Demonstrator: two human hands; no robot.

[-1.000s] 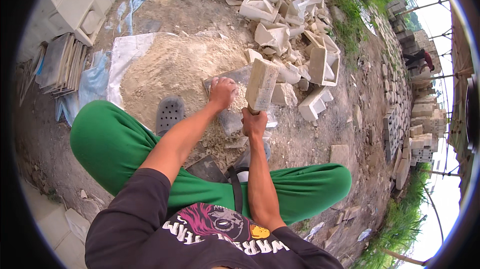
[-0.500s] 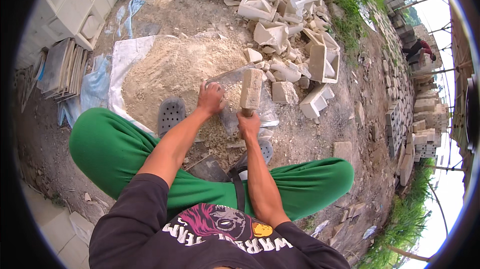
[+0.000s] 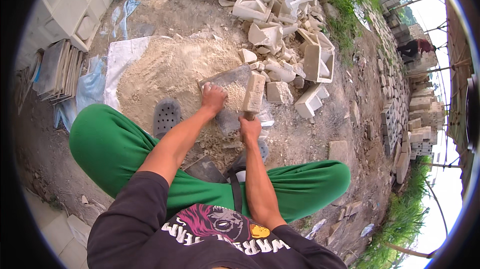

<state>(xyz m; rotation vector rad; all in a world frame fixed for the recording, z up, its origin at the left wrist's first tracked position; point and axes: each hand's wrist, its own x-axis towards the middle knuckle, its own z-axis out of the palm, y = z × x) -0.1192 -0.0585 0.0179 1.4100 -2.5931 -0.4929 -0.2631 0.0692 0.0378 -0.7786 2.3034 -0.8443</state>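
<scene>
My right hand is wrapped round the short handle of a mallet with a pale, worn, block-shaped head. That head stands over a dark flat slab on the ground, between my feet and the rubble. Crumbs of pale crushed stone lie on the slab beside the mallet. At the slab's left part rests my left hand, its fingers curled down near the crumbs; whatever is under them is hidden.
Left of the slab, pale grit is heaped on a white sheet. Broken pale blocks pile up beyond it to the right. Flat boards lean at left. Another person is far off at right.
The mallet head has come slightly down and to the right. My left hand has shifted a little rightward over the slab, and the whole view has moved slightly.
</scene>
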